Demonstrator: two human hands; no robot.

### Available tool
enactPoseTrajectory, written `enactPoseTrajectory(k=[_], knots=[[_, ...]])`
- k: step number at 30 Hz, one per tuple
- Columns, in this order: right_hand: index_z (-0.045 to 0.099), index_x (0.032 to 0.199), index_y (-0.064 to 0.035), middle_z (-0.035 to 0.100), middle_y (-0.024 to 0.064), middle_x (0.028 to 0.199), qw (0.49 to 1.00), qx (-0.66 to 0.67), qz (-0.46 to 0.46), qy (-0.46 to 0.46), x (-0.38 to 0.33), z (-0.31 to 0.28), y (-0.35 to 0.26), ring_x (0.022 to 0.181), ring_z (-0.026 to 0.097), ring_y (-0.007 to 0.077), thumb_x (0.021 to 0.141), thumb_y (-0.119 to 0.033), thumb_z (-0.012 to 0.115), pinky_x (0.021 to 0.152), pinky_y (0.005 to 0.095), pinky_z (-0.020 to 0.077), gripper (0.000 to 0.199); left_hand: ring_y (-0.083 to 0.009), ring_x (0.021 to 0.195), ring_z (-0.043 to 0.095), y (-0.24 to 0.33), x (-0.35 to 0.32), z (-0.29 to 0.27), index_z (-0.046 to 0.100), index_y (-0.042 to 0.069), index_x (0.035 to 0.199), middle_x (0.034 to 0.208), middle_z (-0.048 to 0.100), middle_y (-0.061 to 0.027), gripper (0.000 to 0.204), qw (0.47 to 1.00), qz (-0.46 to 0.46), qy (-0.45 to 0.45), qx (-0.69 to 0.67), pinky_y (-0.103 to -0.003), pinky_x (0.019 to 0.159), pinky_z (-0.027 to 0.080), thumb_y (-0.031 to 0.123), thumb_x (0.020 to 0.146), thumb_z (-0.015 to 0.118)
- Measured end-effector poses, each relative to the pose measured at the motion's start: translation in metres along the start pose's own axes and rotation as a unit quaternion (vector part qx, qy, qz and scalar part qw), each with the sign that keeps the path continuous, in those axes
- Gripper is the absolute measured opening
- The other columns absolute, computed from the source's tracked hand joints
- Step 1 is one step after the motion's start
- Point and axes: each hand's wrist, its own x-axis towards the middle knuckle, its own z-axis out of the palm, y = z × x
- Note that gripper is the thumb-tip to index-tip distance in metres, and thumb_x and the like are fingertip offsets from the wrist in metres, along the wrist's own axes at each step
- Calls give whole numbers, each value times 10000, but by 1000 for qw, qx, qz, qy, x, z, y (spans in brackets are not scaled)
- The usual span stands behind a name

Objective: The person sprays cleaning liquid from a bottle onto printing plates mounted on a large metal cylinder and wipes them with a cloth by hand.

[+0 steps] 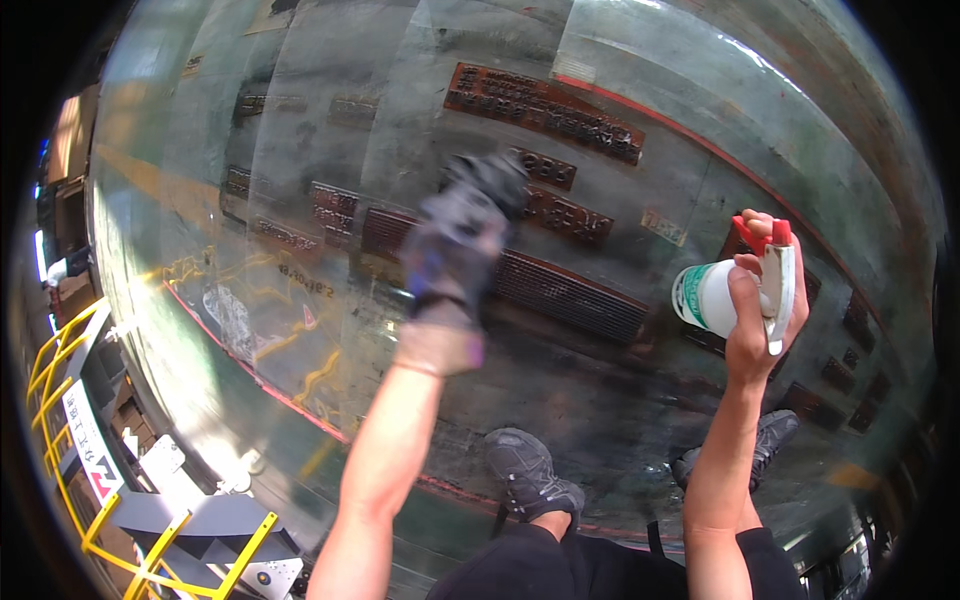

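Observation:
My right hand (750, 335) is wrapped round a white spray bottle (712, 297) with a green label and a red-and-white spray head. The bottle is tilted on its side above the floor. My left hand (455, 245) wears a grey glove and is stretched out over the metal plates, smeared by motion. Something dark shows at its far end; I cannot make out whether it is a cloth or the glove's fingers. Beneath and beside the left hand lie a ribbed brown plate (570, 295) and a rust-brown plate with raised characters (565, 215).
A long rust-brown plate with raised characters (545, 110) lies farther off. Smaller plates (335, 212) are at the left and more dark plates (815, 405) at the right. My grey shoes (532, 470) stand on the green floor. A yellow railing (150, 560) is at the lower left.

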Motion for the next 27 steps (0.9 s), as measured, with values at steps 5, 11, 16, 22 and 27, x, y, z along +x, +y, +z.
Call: enactPoseTrajectory(k=[5, 11, 16, 22, 27], knots=[[669, 1185, 21, 671, 159, 1226, 999, -16, -47, -14, -11, 3, -2, 1112, 657, 242, 809, -16, 597, 876, 311, 522, 384, -331, 881, 724, 5, 4, -3, 719, 272, 1216, 1020, 707, -87, 541, 969, 216, 36, 117, -437, 763, 600, 244, 702, 883], [644, 1286, 7, 664, 138, 1265, 999, 27, -10, 25, -15, 11, 1, 1154, 659, 236, 851, 0, 594, 911, 325, 505, 438, -357, 978, 738, -5, 84, -42, 701, 71, 1151, 1059, 756, -177, 280, 986, -91, 143, -3, -432, 865, 580, 260, 944, 714], [645, 1269, 7, 659, 144, 1262, 999, -2, -25, 21, -17, 6, 0, 1143, 663, 241, 858, -11, 592, 900, 317, 508, 416, -367, 983, 732, 0, -24, 4, 691, 225, 1285, 1131, 735, -124, 510, 999, -16, -25, 26, -471, 876, 593, 402, 822, 810], [656, 1201, 10, 654, 170, 1253, 999, 23, -43, 16, -20, 1, 4, 1121, 656, 244, 846, -16, 597, 884, 316, 514, 361, -321, 842, 719, -2, 31, -5, 728, 194, 1128, 996, 732, -83, 351, 939, 308, 137, 66, -441, 732, 582, 343, 816, 784], [658, 1191, 18, 659, 164, 1242, 999, 28, -45, 1, -12, 12, -7, 1078, 650, 234, 843, -24, 605, 883, 321, 522, 355, -373, 975, 741, -7, 146, -15, 703, 77, 1122, 1046, 757, -201, 368, 971, 12, 237, 8, -457, 853, 582, 395, 937, 693]])
